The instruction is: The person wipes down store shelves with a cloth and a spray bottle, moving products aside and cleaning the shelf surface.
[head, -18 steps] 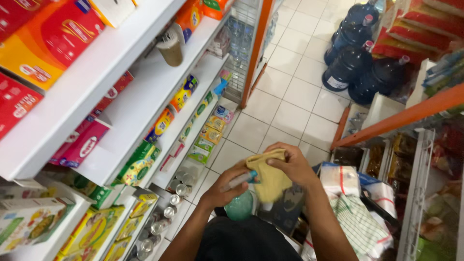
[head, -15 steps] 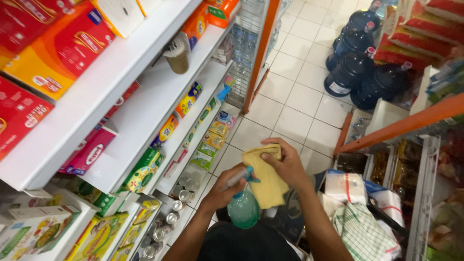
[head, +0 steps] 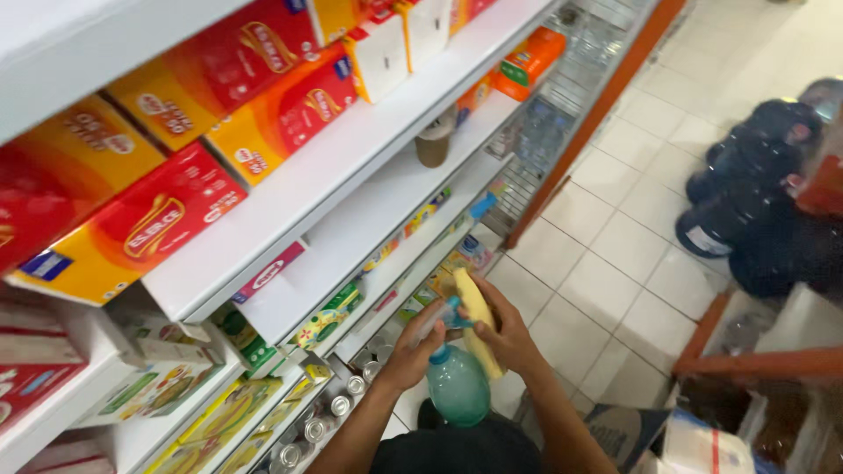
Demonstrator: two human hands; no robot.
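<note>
Low between the two forearms, one green spray bottle is hanging in front of the shelving, its round body pointing down and its pale trigger head at the top. One left hand is wrapping closed around the bottle's neck and trigger, fingers curled tight over it. One right hand is closing around a single folded yellow cloth, thumb and fingers pinching it, and the cloth is sitting right against the bottle's nozzle, touching or nearly touching it; which of the two cannot be told.

Beside the hands, to the left, white shelves are stepping down in four visible tiers. On the upper tiers, red and yellow cartons are lying side by side, at least five of them, with two white cartons and one orange box further along. One brown cup-shaped container is standing alone on a middle tier. Lower down, small green and yellow packets are lining the shelf edge, too many and too blurred to count. On the bottom tier, about seven tin cans are showing their silver tops in a row.

Across the pale tiled floor, to the right, at least three dark blue water jugs are standing clustered together, well apart from the hands.
</note>
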